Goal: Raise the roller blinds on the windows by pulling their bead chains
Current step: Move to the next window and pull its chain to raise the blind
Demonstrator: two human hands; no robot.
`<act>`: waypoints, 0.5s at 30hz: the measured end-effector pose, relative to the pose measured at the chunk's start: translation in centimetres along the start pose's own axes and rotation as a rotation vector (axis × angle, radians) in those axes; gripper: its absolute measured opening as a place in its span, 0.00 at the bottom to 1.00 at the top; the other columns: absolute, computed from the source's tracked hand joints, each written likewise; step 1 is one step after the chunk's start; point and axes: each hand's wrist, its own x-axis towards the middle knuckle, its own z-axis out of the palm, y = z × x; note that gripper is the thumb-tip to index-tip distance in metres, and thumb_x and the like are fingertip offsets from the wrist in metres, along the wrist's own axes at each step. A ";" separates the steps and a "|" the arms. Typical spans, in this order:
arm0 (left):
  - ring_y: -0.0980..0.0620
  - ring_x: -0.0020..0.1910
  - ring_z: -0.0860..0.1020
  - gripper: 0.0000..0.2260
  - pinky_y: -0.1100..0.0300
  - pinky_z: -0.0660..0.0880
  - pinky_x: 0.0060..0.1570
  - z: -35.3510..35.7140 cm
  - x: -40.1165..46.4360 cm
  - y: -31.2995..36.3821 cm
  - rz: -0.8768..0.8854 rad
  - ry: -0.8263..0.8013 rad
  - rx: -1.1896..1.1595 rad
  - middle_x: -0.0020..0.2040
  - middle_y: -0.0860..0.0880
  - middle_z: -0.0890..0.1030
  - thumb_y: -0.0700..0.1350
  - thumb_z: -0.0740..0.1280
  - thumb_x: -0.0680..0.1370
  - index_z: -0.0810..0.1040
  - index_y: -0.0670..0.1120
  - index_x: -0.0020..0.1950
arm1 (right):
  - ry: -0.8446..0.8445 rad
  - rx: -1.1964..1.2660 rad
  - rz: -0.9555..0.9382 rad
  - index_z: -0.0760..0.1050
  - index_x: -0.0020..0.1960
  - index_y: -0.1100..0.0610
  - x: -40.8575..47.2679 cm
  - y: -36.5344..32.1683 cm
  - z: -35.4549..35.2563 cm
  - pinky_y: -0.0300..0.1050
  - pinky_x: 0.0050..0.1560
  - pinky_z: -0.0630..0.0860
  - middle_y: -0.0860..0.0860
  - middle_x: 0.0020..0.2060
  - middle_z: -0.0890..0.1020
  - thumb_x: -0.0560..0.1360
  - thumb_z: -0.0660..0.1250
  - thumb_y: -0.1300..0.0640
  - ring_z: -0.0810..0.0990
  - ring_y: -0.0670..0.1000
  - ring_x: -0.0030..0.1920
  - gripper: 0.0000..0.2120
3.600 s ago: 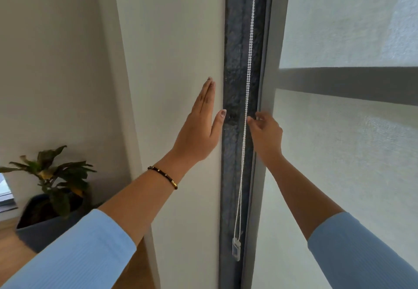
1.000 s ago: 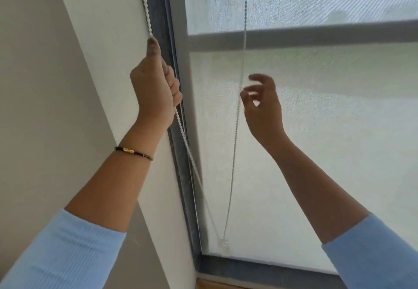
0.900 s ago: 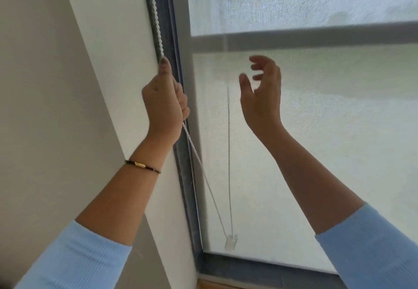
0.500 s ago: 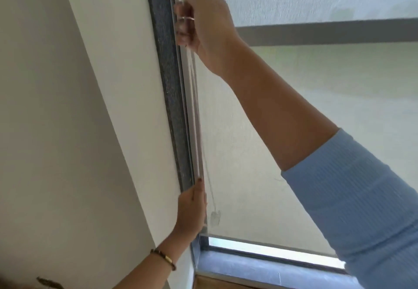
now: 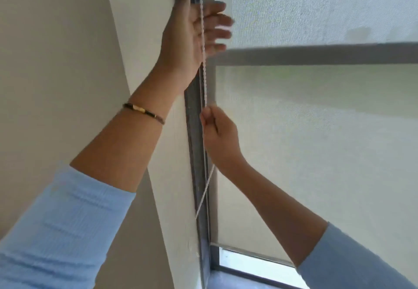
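Observation:
A white bead chain (image 5: 204,80) hangs along the dark window frame (image 5: 192,107) at the left edge of the pale roller blind (image 5: 316,141). My right hand (image 5: 220,134) is closed on the chain at mid height. My left hand (image 5: 192,33) is raised higher, fingers spread around the chain, which crosses in front of its palm; the hand is blurred. The blind's bottom bar (image 5: 251,254) sits a little above the sill, with a strip of bright glass (image 5: 253,268) showing under it.
A white wall (image 5: 144,39) stands left of the frame and runs out to a corner. A grey horizontal window bar (image 5: 316,54) shows through the blind. A bracelet (image 5: 142,111) is on my left wrist.
My hands have swapped heights: the right hand came down with the chain from the top, the left hand went up from below. The gap under the blind has grown.

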 end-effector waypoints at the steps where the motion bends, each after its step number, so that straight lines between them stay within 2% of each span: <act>1: 0.47 0.39 0.79 0.28 0.54 0.76 0.44 0.7 1.3 1.5 0.012 0.024 -0.025 0.39 0.44 0.81 0.56 0.46 0.85 0.79 0.40 0.49 | -0.036 -0.007 0.044 0.62 0.35 0.49 -1.7 1.7 0.5 0.32 0.32 0.62 0.41 0.26 0.69 0.80 0.56 0.69 0.66 0.41 0.29 0.21; 2: 0.50 0.33 0.75 0.24 0.57 0.74 0.37 1.2 2.2 2.2 0.009 0.065 -0.036 0.34 0.46 0.78 0.53 0.50 0.85 0.78 0.42 0.42 | -0.066 -0.018 0.092 0.61 0.35 0.47 -3.3 3.3 1.1 0.31 0.32 0.62 0.40 0.26 0.70 0.79 0.56 0.71 0.66 0.41 0.29 0.23; 4: 0.53 0.24 0.64 0.23 0.63 0.63 0.26 2.0 2.7 2.1 -0.018 0.148 -0.036 0.26 0.51 0.67 0.53 0.54 0.85 0.69 0.48 0.31 | -0.132 -0.050 0.189 0.60 0.34 0.46 -5.9 6.3 1.4 0.32 0.32 0.62 0.38 0.26 0.70 0.79 0.56 0.71 0.66 0.41 0.29 0.24; 5: 0.54 0.21 0.60 0.23 0.64 0.57 0.24 2.2 2.4 1.4 -0.030 0.191 -0.064 0.25 0.52 0.63 0.55 0.56 0.84 0.64 0.49 0.30 | -0.180 -0.062 0.240 0.60 0.34 0.46 -6.7 7.6 1.4 0.32 0.33 0.62 0.38 0.25 0.70 0.79 0.57 0.71 0.65 0.41 0.29 0.24; 7: 0.54 0.21 0.56 0.23 0.65 0.53 0.22 2.7 0.8 -0.5 -0.026 0.224 -0.128 0.25 0.51 0.59 0.57 0.57 0.84 0.60 0.51 0.31 | -0.309 -0.043 0.372 0.63 0.33 0.49 -6.7 9.0 0.5 0.35 0.35 0.62 0.39 0.27 0.70 0.80 0.58 0.67 0.65 0.41 0.31 0.20; 9: 0.54 0.21 0.55 0.22 0.65 0.52 0.22 2.7 -1.0 -2.8 -0.034 0.212 -0.151 0.26 0.52 0.59 0.58 0.58 0.83 0.60 0.51 0.32 | -0.423 0.080 0.488 0.73 0.40 0.53 -4.7 8.7 -1.2 0.40 0.37 0.67 0.44 0.35 0.76 0.75 0.62 0.65 0.74 0.47 0.37 0.09; 10: 0.54 0.21 0.54 0.22 0.65 0.51 0.22 2.6 -2.0 -4.2 -0.055 0.214 -0.152 0.25 0.52 0.58 0.58 0.58 0.83 0.60 0.51 0.32 | -0.404 0.144 0.513 0.76 0.45 0.54 -3.2 7.9 -2.3 0.41 0.40 0.71 0.49 0.41 0.80 0.70 0.63 0.63 0.78 0.49 0.42 0.07; 12: 0.54 0.20 0.55 0.23 0.63 0.49 0.23 2.3 -4.1 -7.2 -0.105 0.224 -0.135 0.24 0.52 0.59 0.58 0.59 0.83 0.61 0.51 0.31 | -0.259 0.312 0.505 0.79 0.54 0.54 0.8 5.2 -4.9 0.44 0.48 0.73 0.53 0.50 0.82 0.67 0.63 0.58 0.80 0.51 0.52 0.17; 13: 0.54 0.19 0.56 0.23 0.62 0.49 0.23 2.2 -5.4 -9.2 -0.149 0.220 -0.120 0.23 0.52 0.59 0.58 0.59 0.83 0.62 0.51 0.29 | -0.217 0.416 0.463 0.78 0.58 0.55 2.9 3.3 -6.0 0.47 0.52 0.73 0.54 0.51 0.83 0.70 0.61 0.55 0.80 0.52 0.53 0.18; 15: 0.56 0.19 0.56 0.25 0.63 0.48 0.22 2.5 -8.9 -13.6 -0.302 0.210 -0.109 0.22 0.53 0.60 0.58 0.60 0.82 0.63 0.52 0.27 | -0.249 0.500 0.356 0.75 0.64 0.59 7.0 -0.9 -7.2 0.52 0.58 0.74 0.56 0.52 0.84 0.78 0.55 0.53 0.82 0.54 0.53 0.20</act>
